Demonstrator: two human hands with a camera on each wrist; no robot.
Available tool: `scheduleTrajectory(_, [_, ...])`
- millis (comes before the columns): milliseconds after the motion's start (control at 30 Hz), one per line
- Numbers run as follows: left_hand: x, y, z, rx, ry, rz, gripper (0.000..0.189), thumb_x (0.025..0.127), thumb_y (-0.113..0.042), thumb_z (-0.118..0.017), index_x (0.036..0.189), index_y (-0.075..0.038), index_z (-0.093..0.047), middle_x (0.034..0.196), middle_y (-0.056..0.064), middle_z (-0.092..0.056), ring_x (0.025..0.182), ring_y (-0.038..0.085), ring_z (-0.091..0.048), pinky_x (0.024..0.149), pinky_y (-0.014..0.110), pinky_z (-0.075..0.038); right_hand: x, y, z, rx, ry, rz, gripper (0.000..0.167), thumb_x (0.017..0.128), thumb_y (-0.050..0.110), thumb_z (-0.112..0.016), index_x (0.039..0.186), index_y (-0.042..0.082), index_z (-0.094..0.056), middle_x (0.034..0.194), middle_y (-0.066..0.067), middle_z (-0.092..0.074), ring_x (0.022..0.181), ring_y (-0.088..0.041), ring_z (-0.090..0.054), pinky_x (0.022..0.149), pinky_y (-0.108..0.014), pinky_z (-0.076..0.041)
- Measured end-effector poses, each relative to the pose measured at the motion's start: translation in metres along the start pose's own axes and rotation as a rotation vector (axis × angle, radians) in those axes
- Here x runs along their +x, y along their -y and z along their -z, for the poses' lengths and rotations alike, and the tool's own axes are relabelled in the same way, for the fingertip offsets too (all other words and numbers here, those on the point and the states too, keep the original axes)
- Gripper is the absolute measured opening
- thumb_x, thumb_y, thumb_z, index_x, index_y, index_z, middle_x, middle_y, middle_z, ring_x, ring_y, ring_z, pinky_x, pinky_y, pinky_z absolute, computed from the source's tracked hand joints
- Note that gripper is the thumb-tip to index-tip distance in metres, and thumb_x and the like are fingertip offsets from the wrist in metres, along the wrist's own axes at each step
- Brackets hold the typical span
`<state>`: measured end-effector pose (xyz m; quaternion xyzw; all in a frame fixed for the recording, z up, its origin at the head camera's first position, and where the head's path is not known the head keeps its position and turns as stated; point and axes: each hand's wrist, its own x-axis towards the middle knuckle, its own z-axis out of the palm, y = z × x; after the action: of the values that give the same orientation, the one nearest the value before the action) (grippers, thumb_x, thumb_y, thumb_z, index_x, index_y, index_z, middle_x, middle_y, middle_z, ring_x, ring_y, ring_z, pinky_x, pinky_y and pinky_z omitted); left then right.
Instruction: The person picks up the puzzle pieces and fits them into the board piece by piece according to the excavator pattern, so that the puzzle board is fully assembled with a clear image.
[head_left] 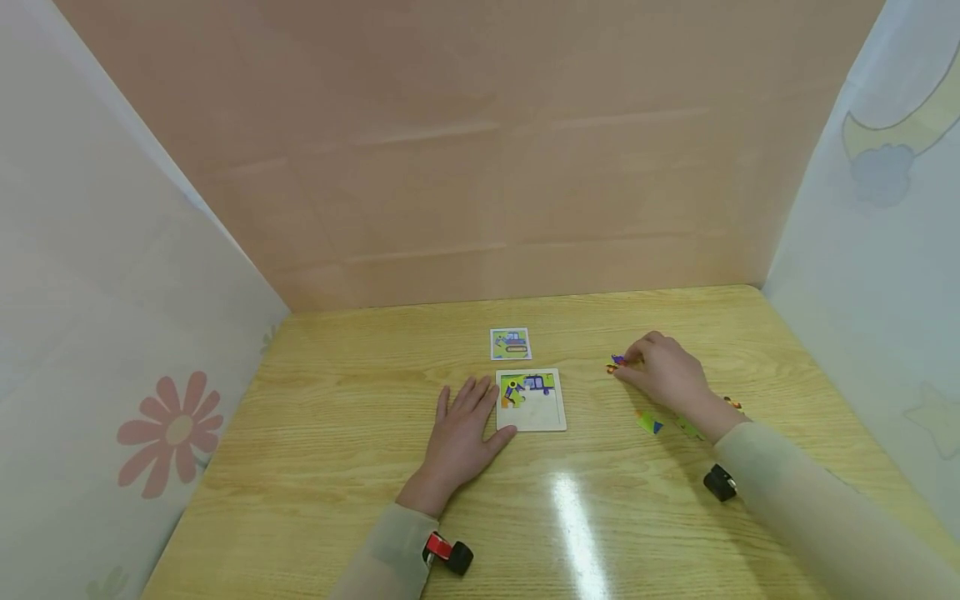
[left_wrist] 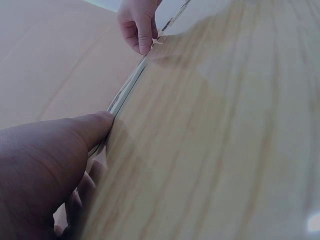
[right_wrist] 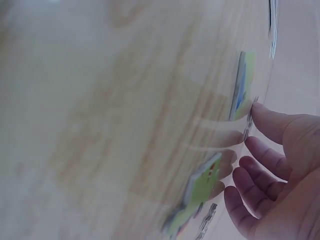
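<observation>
A square puzzle board (head_left: pixel 542 412) lies on the table, its upper part filled with excavator picture pieces and its lower part bare. Along its left side lies my left hand (head_left: pixel 463 433), fingers extended, with the thumb touching the lower edge; the left wrist view shows that thumb (left_wrist: pixel 92 129) against the board's rim (left_wrist: pixel 127 89). To the right of the board, my right hand (head_left: pixel 666 373) pinches a small colourful puzzle piece (head_left: pixel 617 360) between thumb and fingers, low at the tabletop. The fingers partly cover this piece.
Loose puzzle pieces lie near the right forearm: a green and blue one (head_left: pixel 648 422), a green one (head_left: pixel 690 428) and one partly behind the wrist (head_left: pixel 732 403). Behind the board is a small excavator picture card (head_left: pixel 511 343). Walls border the table's back and sides.
</observation>
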<state>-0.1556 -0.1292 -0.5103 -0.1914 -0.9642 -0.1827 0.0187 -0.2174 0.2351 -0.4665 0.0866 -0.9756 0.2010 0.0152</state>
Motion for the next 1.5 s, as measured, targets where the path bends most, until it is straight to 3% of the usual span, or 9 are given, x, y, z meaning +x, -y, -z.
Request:
scheduleTrajectory(567, [0.000, 0.000, 0.000, -0.014, 0.002, 0.006, 0.078, 0.109, -0.059, -0.063, 0.168, -0.009, -0.048, 0.177, 0.008, -0.038, 0.167, 0.032, -0.025, 0.135, 0.062, -0.005, 0.001, 0.000, 0.003, 0.078, 0.020, 0.004, 0.032, 0.102, 0.029, -0.082, 0.117, 0.001, -0.082, 0.119, -0.020, -0.072, 0.105, -0.041, -0.070, 0.082, -0.062, -0.060])
scheduleTrajectory(767, [0.000, -0.002, 0.001, -0.018, 0.009, 0.007, 0.078, 0.109, -0.058, -0.063, 0.168, -0.009, -0.048, 0.177, 0.009, -0.038, 0.167, 0.032, -0.024, 0.135, 0.062, -0.004, 0.003, 0.002, 0.002, 0.063, -0.009, 0.031, 0.033, 0.101, 0.029, -0.084, 0.117, 0.000, -0.081, 0.119, -0.021, -0.073, 0.104, -0.040, -0.071, 0.084, -0.061, -0.060])
scheduleTrajectory(1167, [0.001, 0.000, -0.001, -0.015, 0.005, 0.007, 0.078, 0.109, -0.059, -0.063, 0.168, -0.009, -0.048, 0.177, 0.008, -0.038, 0.167, 0.031, -0.024, 0.135, 0.061, -0.004, 0.001, 0.034, 0.004, 0.118, -0.015, 0.088, 0.024, 0.102, 0.028, -0.082, 0.116, 0.008, -0.083, 0.124, -0.014, -0.073, 0.111, -0.037, -0.070, 0.086, -0.056, -0.061])
scheduleTrajectory(1500, [0.000, -0.001, 0.001, -0.009, -0.016, -0.012, 0.076, 0.109, -0.056, -0.065, 0.165, -0.008, -0.051, 0.175, 0.010, -0.042, 0.165, 0.034, -0.030, 0.134, 0.064, -0.009, 0.003, 0.065, -0.005, 0.094, -0.013, 0.176, 0.023, 0.097, 0.024, -0.088, 0.114, 0.010, -0.083, 0.123, -0.009, -0.073, 0.109, -0.032, -0.071, 0.083, -0.051, -0.063])
